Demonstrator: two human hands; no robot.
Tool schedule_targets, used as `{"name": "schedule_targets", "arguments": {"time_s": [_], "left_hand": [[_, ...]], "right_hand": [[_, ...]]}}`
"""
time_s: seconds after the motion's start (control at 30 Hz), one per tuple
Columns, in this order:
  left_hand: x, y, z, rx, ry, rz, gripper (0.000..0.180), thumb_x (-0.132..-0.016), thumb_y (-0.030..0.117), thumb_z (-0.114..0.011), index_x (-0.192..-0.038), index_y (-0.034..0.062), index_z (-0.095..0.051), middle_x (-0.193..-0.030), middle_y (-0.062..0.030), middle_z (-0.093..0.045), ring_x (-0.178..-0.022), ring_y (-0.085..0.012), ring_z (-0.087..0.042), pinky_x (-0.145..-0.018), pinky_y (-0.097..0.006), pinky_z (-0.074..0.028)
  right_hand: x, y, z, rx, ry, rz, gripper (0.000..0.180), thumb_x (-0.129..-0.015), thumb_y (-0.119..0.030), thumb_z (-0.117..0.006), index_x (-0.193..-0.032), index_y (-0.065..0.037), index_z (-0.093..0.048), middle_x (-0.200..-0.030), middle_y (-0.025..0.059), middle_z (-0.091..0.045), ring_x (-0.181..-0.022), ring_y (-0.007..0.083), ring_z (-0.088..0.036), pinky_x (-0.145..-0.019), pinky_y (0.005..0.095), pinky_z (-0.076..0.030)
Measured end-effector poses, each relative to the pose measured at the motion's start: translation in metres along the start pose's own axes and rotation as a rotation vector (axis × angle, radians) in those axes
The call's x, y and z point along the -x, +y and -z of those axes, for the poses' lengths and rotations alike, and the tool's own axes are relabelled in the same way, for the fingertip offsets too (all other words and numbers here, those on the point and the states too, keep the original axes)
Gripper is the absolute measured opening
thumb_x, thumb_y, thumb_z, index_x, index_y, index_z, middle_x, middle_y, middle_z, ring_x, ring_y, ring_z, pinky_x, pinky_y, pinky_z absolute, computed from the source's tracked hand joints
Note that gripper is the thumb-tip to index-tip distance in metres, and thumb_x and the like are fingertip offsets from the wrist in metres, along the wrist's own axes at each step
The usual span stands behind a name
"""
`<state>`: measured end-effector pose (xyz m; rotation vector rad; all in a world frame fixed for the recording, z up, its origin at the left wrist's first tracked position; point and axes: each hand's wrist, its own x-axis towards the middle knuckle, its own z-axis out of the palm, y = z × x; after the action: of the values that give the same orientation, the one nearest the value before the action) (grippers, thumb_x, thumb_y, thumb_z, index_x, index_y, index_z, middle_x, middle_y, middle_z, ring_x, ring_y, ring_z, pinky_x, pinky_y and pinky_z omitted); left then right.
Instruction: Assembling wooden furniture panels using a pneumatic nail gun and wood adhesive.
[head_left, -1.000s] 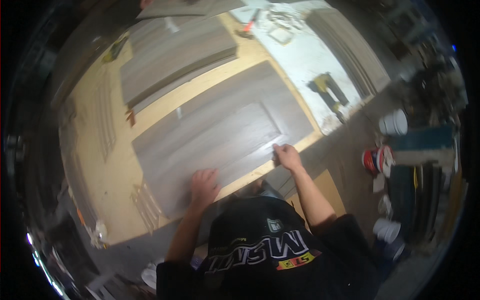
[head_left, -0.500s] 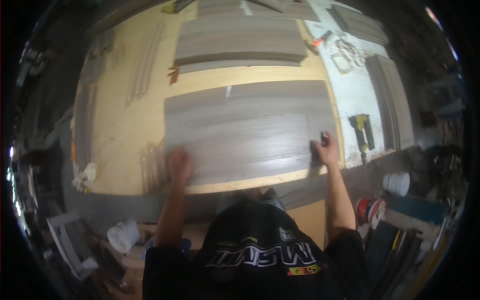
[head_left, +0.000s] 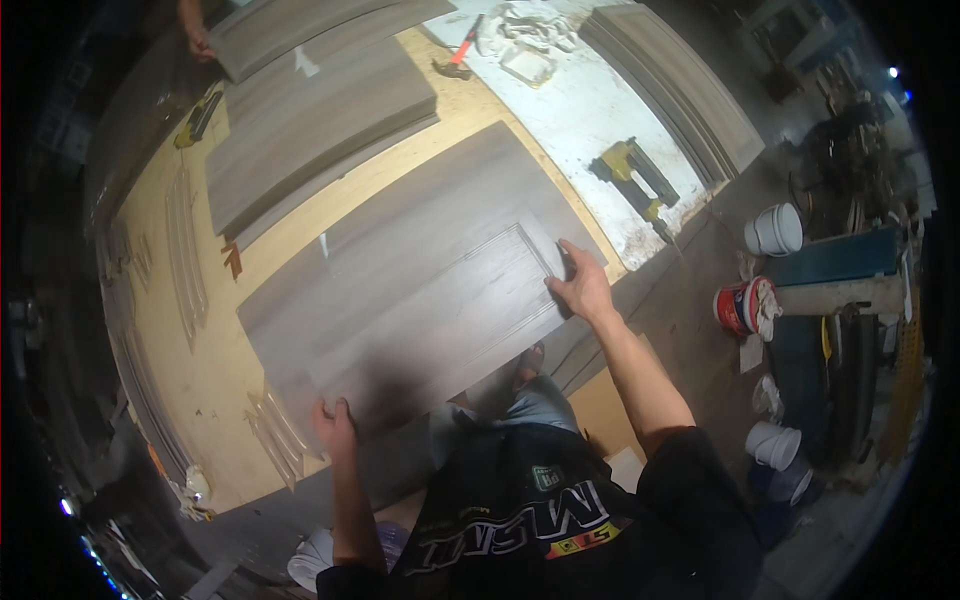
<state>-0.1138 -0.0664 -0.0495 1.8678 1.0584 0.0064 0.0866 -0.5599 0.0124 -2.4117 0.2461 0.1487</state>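
Note:
A grey wood-grain cabinet door (head_left: 455,310) with a framed panel lies slanted between my two hands, its near edge over the table's front edge. My right hand (head_left: 585,285) is closed on its right end, thumb on top and fingers around the edge. At the other end my left hand (head_left: 335,425) grips the near left corner, with the thumb upright. Beneath or behind the door a plain grey board (head_left: 380,200) rests on the tabletop; where one stops and the other begins on the left is blurred. A soft shadow falls across the door's near left part.
Stacked grey boards (head_left: 320,130) lie farther back. Another person's hand (head_left: 200,42) touches a panel there. A yellow-black nail gun (head_left: 635,180), a red-handled hammer (head_left: 462,52) and more boards (head_left: 670,90) sit to the right. Thin strips (head_left: 185,250) lie left. Buckets (head_left: 773,230) stand beyond the right edge.
My view has turned, so the table appears tilted. The door's near edge now reaches past the table edge toward me. Another person's hand has come into view at the far left.

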Motion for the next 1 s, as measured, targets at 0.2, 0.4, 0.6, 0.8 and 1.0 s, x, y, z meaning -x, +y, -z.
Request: {"name": "schedule_targets", "arguments": {"time_s": [0.2, 0.4, 0.6, 0.8, 1.0], "left_hand": [[0.01, 0.005, 0.008, -0.115, 0.037, -0.033, 0.065, -0.095, 0.024, -0.068, -0.146, -0.0095, -0.046, -0.141, -0.0235, -0.054, -0.129, -0.0307, -0.053, -0.111, -0.04, -0.039], [0.069, 0.098, -0.049, -0.727, 0.105, -0.641, 0.061, -0.094, 0.022, -0.067, -0.146, -0.0024, -0.048, -0.149, -0.0253, -0.048, -0.14, -0.0438, -0.042, -0.118, -0.051, -0.033], [0.167, 0.218, -0.257, -0.787, -0.674, -1.239, 0.078, -0.078, 0.024, -0.081, -0.147, 0.0091, -0.048, -0.158, -0.0187, -0.038, -0.147, -0.0427, -0.033, -0.122, -0.062, -0.022], [0.163, 0.251, -0.344, -0.875, -0.878, -1.471, 0.077, -0.07, 0.026, -0.084, -0.139, 0.0109, -0.053, -0.146, -0.0166, -0.044, -0.142, -0.0442, -0.036, -0.119, -0.071, -0.019], [0.152, 0.237, -0.356, -0.856, -0.899, -1.598, 0.065, -0.069, 0.028, -0.082, -0.126, 0.0114, -0.058, -0.128, -0.0134, -0.047, -0.131, -0.0402, -0.045, -0.118, -0.072, -0.019]], "right_hand": [[0.013, 0.013, 0.01, 0.055, -0.001, 0.098, 0.074, -0.079, -0.031, -0.082, -0.144, -0.01, -0.055, -0.116, 0.0192, -0.067, -0.108, 0.0393, -0.063, -0.098, 0.0444, -0.051], [-0.035, 0.057, 0.055, -0.203, 0.053, 0.023, 0.061, -0.088, -0.036, -0.074, -0.141, -0.009, -0.059, -0.126, 0.0192, -0.067, -0.115, 0.0347, -0.065, -0.103, 0.042, -0.05], [-0.161, 0.141, 0.107, 0.114, 0.556, 0.266, 0.053, -0.083, -0.02, -0.075, -0.135, -0.018, -0.065, -0.129, 0.0128, -0.063, -0.117, 0.038, -0.057, -0.103, 0.0475, -0.047], [-0.18, 0.117, 0.085, 0.106, 0.294, 0.192, 0.062, -0.084, -0.017, -0.073, -0.143, -0.019, -0.055, -0.137, 0.0172, -0.055, -0.121, 0.0401, -0.059, -0.106, 0.048, -0.049], [-0.167, 0.118, 0.098, -0.033, 0.243, 0.057, 0.066, -0.085, -0.015, -0.074, -0.147, -0.029, -0.056, -0.142, 0.016, -0.054, -0.125, 0.0384, -0.06, -0.104, 0.0487, -0.052]]}}
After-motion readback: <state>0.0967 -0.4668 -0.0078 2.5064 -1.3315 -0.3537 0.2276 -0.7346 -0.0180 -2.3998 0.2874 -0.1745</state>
